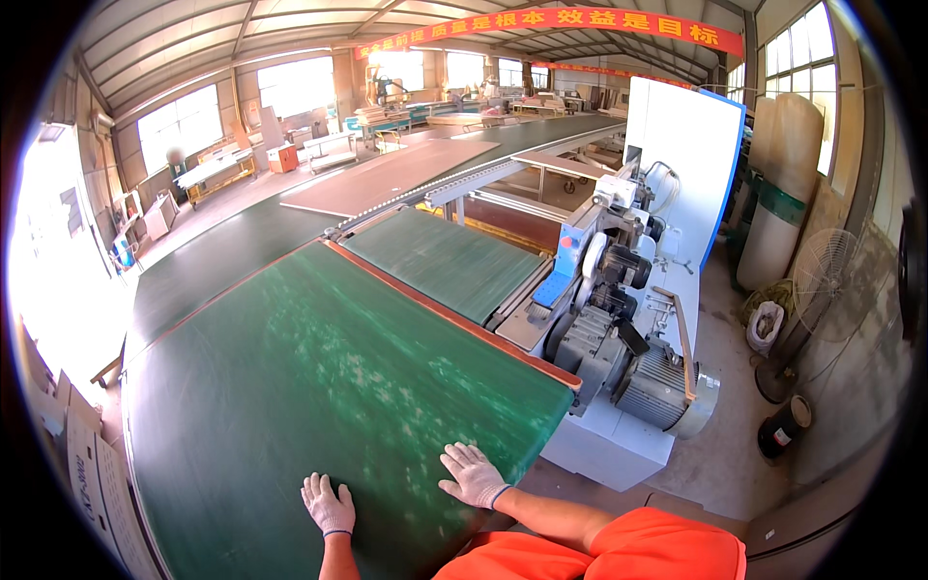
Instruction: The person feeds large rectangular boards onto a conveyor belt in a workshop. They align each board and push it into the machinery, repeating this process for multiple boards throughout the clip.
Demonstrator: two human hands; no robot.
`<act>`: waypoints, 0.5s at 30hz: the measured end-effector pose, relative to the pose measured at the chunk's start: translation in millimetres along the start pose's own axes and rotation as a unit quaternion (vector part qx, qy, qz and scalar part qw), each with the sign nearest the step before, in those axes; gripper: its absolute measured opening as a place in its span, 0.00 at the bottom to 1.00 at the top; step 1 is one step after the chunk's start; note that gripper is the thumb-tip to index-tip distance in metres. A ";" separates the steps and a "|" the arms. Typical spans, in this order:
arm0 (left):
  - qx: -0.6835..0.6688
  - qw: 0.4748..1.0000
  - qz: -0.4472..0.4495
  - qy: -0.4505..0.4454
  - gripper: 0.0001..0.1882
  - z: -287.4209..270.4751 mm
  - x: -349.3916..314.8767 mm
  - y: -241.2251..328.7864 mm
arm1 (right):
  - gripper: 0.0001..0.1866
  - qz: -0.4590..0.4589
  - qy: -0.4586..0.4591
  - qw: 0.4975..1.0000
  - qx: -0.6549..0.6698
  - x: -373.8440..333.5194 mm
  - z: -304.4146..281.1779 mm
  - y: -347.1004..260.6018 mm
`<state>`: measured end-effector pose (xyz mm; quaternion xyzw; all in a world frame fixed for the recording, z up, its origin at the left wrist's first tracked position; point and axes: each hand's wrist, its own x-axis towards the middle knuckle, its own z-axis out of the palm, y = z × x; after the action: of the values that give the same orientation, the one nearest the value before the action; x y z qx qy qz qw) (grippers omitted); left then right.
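Note:
My left hand [328, 504], in a pale knit work glove, lies with fingers apart on the green conveyor belt [290, 387]. To its right, my right hand [472, 474] wears a matching glove and rests on the same belt near its right edge, fingers spread. Neither hand holds anything. White dusty scuffs mark the belt's surface ahead of my hands. Along the belt's far side runs an orange-red edge strip [454, 314], and beyond it lies a second, narrower green belt [445, 261].
Right of the belt stands a machine with a grey electric motor [657, 391] and a tall white panel [681, 164]. A large brown board [396, 177] lies on the farther belt. A standing fan [822, 280] and a black drum [785, 425] are by the right wall.

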<state>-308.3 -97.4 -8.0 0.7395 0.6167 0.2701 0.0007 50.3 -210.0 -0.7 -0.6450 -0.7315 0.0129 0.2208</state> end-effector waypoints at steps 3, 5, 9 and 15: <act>-0.001 1.000 -0.002 -0.001 0.27 -0.5 -0.7 1.1 | 0.39 0.001 -0.006 1.000 -0.005 -0.5 -0.2 0.3; 0.000 1.000 -0.003 -0.002 0.27 -1.7 -1.3 2.0 | 0.39 -0.003 0.003 1.000 -0.001 -1.3 -1.1 0.0; -0.005 1.000 -0.013 -0.009 0.28 -3.4 -3.7 4.4 | 0.39 0.000 -0.004 1.000 0.004 -3.2 -3.9 0.3; -0.005 1.000 -0.011 -0.006 0.28 -2.2 -5.0 5.7 | 0.39 0.003 -0.008 1.000 -0.002 -6.1 -6.1 1.9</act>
<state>-304.4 -104.0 -6.2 0.7341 0.6233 0.2693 0.0110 54.7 -217.1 2.4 -0.6475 -0.7313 0.0177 0.2134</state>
